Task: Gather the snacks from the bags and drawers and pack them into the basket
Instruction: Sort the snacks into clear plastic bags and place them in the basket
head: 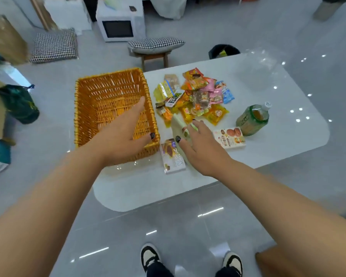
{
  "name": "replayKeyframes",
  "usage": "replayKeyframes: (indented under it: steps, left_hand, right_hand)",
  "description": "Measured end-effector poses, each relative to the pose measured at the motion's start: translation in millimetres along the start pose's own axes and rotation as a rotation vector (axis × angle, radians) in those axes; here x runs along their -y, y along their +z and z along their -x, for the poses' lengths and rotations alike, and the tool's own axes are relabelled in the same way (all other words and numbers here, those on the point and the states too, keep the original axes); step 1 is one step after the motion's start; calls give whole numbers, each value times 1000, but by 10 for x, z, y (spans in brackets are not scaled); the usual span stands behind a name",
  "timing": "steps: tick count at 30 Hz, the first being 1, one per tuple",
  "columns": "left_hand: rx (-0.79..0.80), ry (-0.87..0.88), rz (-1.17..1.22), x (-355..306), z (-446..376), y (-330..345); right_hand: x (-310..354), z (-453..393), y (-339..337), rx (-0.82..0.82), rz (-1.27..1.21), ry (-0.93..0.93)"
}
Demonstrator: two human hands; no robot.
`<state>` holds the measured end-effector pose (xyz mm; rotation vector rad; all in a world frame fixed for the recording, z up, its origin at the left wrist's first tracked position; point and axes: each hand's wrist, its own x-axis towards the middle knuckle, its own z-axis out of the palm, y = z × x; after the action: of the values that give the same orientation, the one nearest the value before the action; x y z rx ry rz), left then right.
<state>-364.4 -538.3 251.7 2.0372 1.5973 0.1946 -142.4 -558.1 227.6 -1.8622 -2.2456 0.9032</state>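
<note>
An orange wicker basket [116, 100], rectangular and empty, sits upright at the left edge of the white counter [268, 152], partly overhanging it. Just beside its right wall, mid-counter, lies a loose heap of small snack packets [196, 94] in yellow, orange, pink and blue wrappers. At the heap's near side lies a pale green packet [179, 124]. A white-and-purple snack box [173, 156] lies flat near the front edge, by the basket's near right corner. A white biscuit box [230, 137] lies flat further right.
</note>
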Motion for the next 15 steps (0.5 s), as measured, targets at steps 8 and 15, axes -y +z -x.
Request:
replayKeyframes:
  steps: [8,15]
  left_hand:
    - [89,22,-31,470,-189,-611]
    - [143,-4,-48,742,-779,-880]
  right_hand:
    - [544,-533,-103,25,-4,147]
    - [648,-1207,-371,33,44,180]
